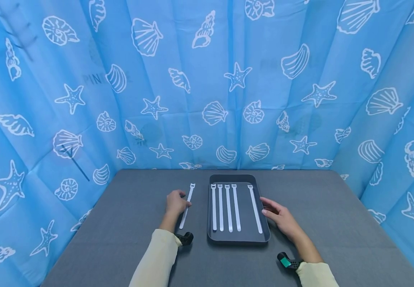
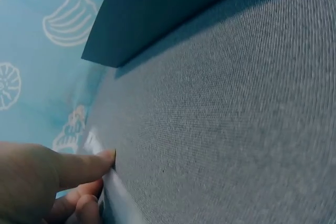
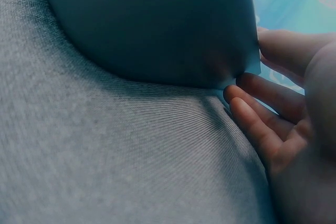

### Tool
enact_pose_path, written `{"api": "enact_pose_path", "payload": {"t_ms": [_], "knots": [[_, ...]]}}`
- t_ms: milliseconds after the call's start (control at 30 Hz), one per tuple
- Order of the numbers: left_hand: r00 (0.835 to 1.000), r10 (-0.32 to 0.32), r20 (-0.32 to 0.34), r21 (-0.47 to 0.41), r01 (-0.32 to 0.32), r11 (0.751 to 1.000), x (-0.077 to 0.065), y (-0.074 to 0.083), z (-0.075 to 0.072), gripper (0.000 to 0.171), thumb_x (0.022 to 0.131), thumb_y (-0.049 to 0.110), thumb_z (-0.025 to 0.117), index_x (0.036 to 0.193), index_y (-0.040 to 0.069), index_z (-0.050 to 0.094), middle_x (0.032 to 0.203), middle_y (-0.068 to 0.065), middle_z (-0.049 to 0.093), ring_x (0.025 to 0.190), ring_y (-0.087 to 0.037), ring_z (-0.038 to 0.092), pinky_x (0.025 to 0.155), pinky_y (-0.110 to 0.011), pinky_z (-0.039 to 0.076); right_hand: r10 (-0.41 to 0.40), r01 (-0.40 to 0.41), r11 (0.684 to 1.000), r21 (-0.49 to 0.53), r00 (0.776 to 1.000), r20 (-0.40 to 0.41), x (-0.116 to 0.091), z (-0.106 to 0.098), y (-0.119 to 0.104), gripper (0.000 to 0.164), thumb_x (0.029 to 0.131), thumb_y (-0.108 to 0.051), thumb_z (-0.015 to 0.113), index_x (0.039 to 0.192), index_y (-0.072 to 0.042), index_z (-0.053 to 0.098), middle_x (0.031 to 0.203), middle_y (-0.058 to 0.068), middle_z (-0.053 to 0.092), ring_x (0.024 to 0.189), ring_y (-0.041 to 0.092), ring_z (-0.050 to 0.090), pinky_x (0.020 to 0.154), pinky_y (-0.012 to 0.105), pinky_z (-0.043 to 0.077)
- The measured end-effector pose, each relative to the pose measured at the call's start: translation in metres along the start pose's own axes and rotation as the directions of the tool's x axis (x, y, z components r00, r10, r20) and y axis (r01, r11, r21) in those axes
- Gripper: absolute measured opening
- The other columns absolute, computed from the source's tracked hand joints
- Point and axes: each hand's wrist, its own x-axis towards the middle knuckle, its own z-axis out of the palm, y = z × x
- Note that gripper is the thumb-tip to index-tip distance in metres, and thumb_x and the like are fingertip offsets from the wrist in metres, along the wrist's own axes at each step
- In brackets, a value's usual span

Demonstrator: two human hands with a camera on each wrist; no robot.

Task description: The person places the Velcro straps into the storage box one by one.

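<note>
My left hand (image 1: pixel 176 202) pinches a white slotted cable tie (image 1: pixel 183 219) between thumb and fingers, around its middle. This tie lies slanted on the grey table, left of a dark grey tray (image 1: pixel 244 237). In the left wrist view, the thumb and fingertips (image 2: pixel 107 157) close on the pale strip near the cloth. Several more white cable ties (image 1: pixel 228 209) lie lengthwise in the tray, most grouped at its left, with one apart (image 1: pixel 255 211) toward the right. My right hand (image 1: pixel 281 219) touches the tray's right side with extended fingers; in the right wrist view, its fingertips (image 3: pixel 244 108) rest by the outer wall.
A grey cloth-covered table (image 1: pixel 138 199) carries everything. Blue curtains (image 1: pixel 200 87) with white shell and starfish prints stand behind it and along both sides. Each wrist wears a black camera mount, one on the left (image 1: pixel 185 238) and one on the right (image 1: pixel 286 261).
</note>
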Motion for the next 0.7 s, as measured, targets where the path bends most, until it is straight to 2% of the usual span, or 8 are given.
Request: {"api": "enact_pose_path", "payload": {"t_ms": [200, 300, 400, 533, 700], "knots": [[1.000, -0.012, -0.010, 0.010, 0.012, 1.000, 0.000, -0.001, 0.001, 0.037, 0.075, 0.012, 0.084, 0.109, 0.009, 0.071, 0.102, -0.012, 0.066, 0.081, -0.025, 0.060, 0.065, -0.040, 0.051, -0.010, 0.010, 1.000, 0.004, 1.000, 0.000, 0.000, 0.000, 0.001, 0.051, 0.099, -0.020, 0.059, 0.144, -0.003, 0.044, 0.146, 0.022, 0.043, 0.129, 0.039, 0.044, 0.105, 0.055, 0.036], [1.000, 0.009, 0.002, -0.005, -0.009, 1.000, 0.001, -0.004, 0.000, 0.033, 0.075, 0.012, 0.083, 0.105, 0.010, 0.071, 0.096, -0.009, 0.065, 0.078, -0.024, 0.058, 0.062, -0.038, 0.049, -0.011, 0.011, 1.000, -0.001, 1.000, -0.001, 0.001, 0.000, 0.001, 0.051, 0.099, -0.019, 0.058, 0.144, -0.003, 0.044, 0.145, 0.022, 0.043, 0.128, 0.039, 0.044, 0.104, 0.055, 0.037], [0.999, 0.031, 0.039, -0.077, -0.028, 0.997, 0.001, -0.010, -0.003, 0.027, 0.076, 0.009, 0.081, 0.100, 0.010, 0.070, 0.088, -0.007, 0.064, 0.072, -0.022, 0.059, 0.058, -0.034, 0.048, -0.011, 0.011, 1.000, -0.002, 1.000, -0.001, 0.001, 0.000, 0.001, 0.051, 0.099, -0.019, 0.058, 0.144, -0.003, 0.044, 0.145, 0.022, 0.044, 0.128, 0.039, 0.044, 0.104, 0.055, 0.037], [0.991, 0.074, 0.107, -0.204, -0.051, 0.978, 0.001, -0.017, -0.008, 0.023, 0.077, 0.003, 0.078, 0.098, 0.007, 0.068, 0.076, -0.005, 0.064, 0.062, -0.018, 0.060, 0.054, -0.029, 0.050, -0.012, 0.012, 1.000, -0.001, 1.000, -0.001, 0.001, 0.001, 0.001, 0.051, 0.099, -0.021, 0.059, 0.144, -0.003, 0.044, 0.145, 0.022, 0.044, 0.128, 0.039, 0.044, 0.105, 0.055, 0.037], [0.980, 0.126, 0.154, -0.290, -0.077, 0.954, 0.000, -0.020, -0.013, 0.023, 0.078, 0.001, 0.076, 0.098, 0.004, 0.064, 0.070, -0.003, 0.065, 0.058, -0.015, 0.061, 0.053, -0.029, 0.053, -0.013, 0.013, 1.000, 0.004, 1.000, -0.004, 0.000, 0.001, 0.000, 0.052, 0.098, -0.022, 0.060, 0.144, -0.003, 0.044, 0.145, 0.022, 0.044, 0.128, 0.039, 0.045, 0.104, 0.054, 0.038]]}}
